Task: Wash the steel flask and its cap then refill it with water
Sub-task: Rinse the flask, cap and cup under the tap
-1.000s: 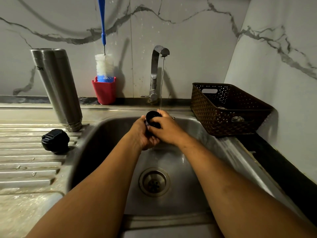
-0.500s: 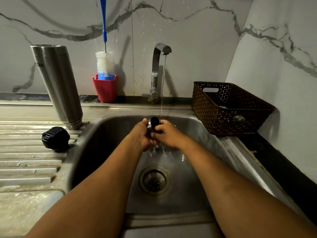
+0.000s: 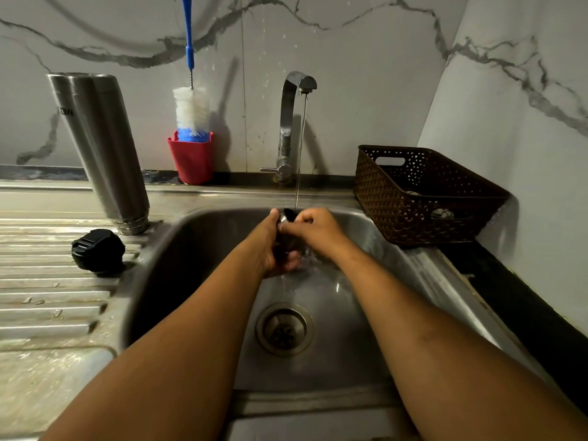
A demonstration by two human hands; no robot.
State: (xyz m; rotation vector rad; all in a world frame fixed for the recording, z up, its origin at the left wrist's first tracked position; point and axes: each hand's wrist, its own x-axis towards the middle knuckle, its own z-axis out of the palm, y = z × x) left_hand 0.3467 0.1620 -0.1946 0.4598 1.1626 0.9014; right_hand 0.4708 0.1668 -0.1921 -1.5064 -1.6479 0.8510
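The steel flask (image 3: 101, 148) stands upside down on the ribbed drainboard, left of the sink. A black outer cap (image 3: 98, 250) lies on the drainboard just in front of it. Over the sink bowl (image 3: 197, 259), both my hands hold a small dark inner cap (image 3: 287, 232) under the thin stream from the tap (image 3: 291, 122). My left hand (image 3: 270, 246) cups it from the left and below. My right hand (image 3: 313, 227) pinches its top edge from the right. The hands hide most of the cap. Water runs off it into the bowl.
A red cup (image 3: 192, 157) with a blue-handled bottle brush (image 3: 192, 106) stands against the back wall between flask and tap. A brown woven basket (image 3: 423, 195) sits right of the sink near the marble side wall. The drain (image 3: 284, 329) lies below my hands.
My hands have sunk a little lower into the bowl and turned the inner cap between them. It now shows less of its dark top, and water splashes off beneath.
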